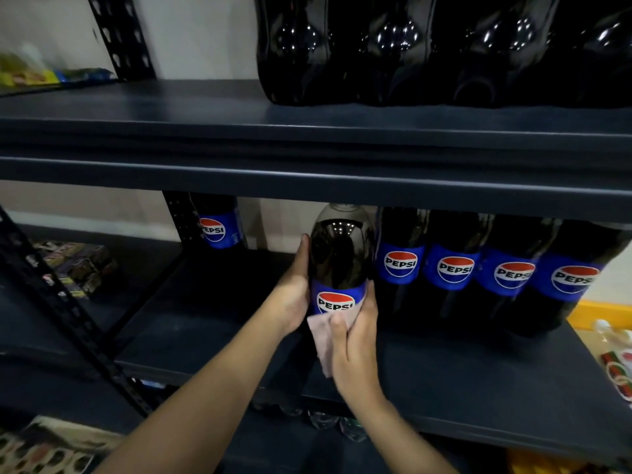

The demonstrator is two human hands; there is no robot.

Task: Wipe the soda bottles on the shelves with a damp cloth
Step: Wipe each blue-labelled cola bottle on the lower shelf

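A large dark Pepsi bottle (340,258) with a blue label stands forward on the middle shelf (461,378). My left hand (295,289) grips its left side, fingers wrapped around the body. My right hand (354,350) presses a pale pink cloth (323,340) against the bottle's lower front, just below the label. To the right stands a row of several more Pepsi bottles (455,268). One further Pepsi bottle (219,224) stands alone at the back left. The held bottle's base is hidden behind my hands.
The upper shelf (205,131) carries a shrink-wrapped pack of dark bottles (427,49). Snack packets (71,265) lie on a neighbouring rack at the left. A black perforated upright (75,319) slants across the lower left. Bottle tops (328,419) show on the shelf below.
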